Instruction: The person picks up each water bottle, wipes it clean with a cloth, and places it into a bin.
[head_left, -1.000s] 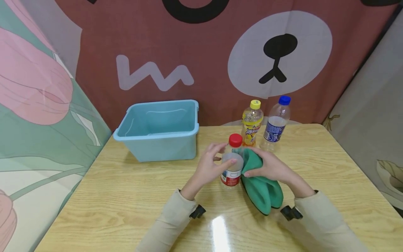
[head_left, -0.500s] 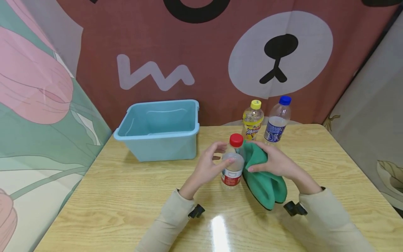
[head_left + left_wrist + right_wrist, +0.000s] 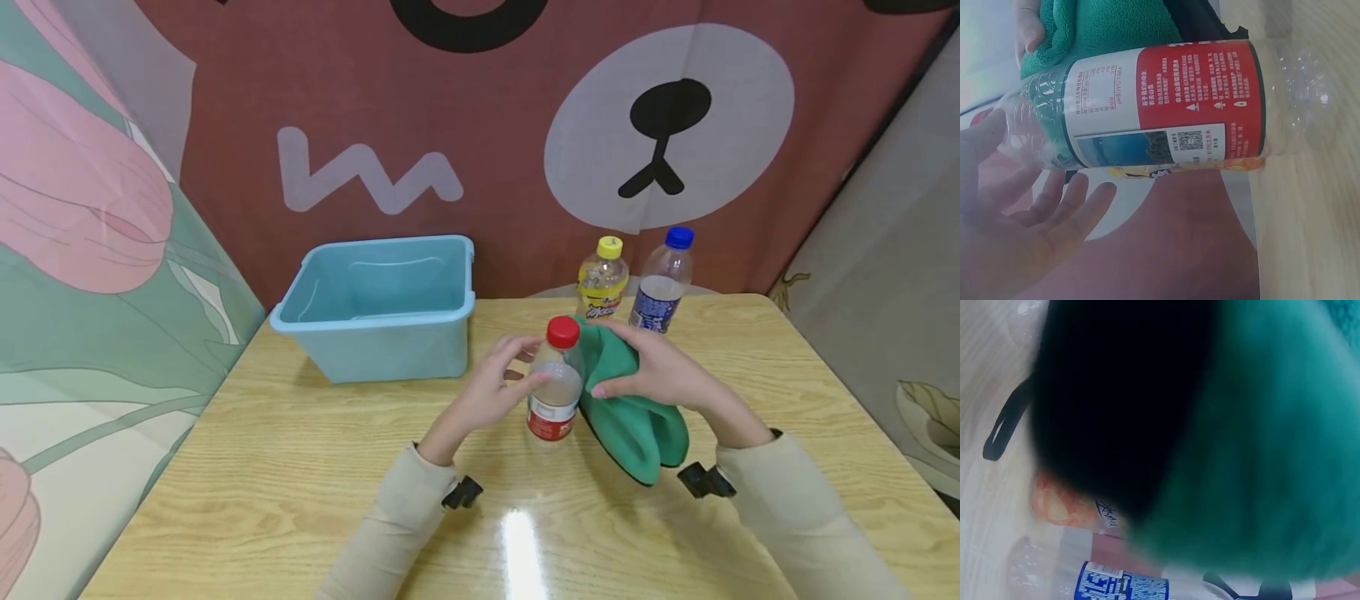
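Observation:
A clear plastic bottle (image 3: pixel 553 387) with a red cap and a red-and-white label stands upright on the table. My left hand (image 3: pixel 491 385) is beside its upper part, thumb in front of the bottle and fingers spread; the left wrist view shows the fingers (image 3: pixel 1075 206) apart from it, with the thumb at the neck. My right hand (image 3: pixel 667 367) grips a folded green fluffy cloth (image 3: pixel 626 433) with black edging, held against the bottle's right side. In the right wrist view the cloth (image 3: pixel 1272 456) fills most of the picture, hiding the hand; a black loop (image 3: pixel 1007 419) sticks out.
A blue plastic bin (image 3: pixel 390 350) stands at the back left of the wooden table (image 3: pixel 315 483). Behind the cloth, at the back right, are a yellow-capped drink bottle (image 3: pixel 602 279) and a blue-capped bottle (image 3: pixel 662 287). A printed curtain (image 3: pixel 495 167) hangs behind the table.
My right hand and the green cloth have shifted up and slightly right in the head view, now covering more of the two back bottles. The red-capped bottle stays in place; my left hand has hardly moved.

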Tool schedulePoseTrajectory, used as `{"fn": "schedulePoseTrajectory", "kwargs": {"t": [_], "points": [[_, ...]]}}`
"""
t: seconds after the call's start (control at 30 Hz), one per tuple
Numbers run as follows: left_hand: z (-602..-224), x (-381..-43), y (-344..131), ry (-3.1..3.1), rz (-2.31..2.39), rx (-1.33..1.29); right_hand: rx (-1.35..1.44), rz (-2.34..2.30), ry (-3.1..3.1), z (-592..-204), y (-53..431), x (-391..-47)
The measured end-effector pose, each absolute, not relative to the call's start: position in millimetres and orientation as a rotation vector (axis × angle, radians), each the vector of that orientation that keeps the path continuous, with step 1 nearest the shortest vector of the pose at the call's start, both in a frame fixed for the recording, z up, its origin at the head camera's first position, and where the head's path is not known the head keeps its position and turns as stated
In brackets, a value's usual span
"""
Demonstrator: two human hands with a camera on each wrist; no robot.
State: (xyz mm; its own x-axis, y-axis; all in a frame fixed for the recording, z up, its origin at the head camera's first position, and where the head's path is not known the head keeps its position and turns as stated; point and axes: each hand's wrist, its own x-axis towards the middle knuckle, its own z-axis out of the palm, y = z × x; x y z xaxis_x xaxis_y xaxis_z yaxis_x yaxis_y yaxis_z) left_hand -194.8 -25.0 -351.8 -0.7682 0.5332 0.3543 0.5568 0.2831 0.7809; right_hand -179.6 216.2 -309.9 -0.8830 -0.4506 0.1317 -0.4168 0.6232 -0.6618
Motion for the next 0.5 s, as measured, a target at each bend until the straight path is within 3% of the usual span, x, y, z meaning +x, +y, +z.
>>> {"fn": "schedulePoseTrajectory", "kwargs": {"t": [0.5], "points": [[-356, -193, -23, -2.449, -1.57, -1.049, -0.857, -1.037, 2.786, -298, 207, -183]]}}
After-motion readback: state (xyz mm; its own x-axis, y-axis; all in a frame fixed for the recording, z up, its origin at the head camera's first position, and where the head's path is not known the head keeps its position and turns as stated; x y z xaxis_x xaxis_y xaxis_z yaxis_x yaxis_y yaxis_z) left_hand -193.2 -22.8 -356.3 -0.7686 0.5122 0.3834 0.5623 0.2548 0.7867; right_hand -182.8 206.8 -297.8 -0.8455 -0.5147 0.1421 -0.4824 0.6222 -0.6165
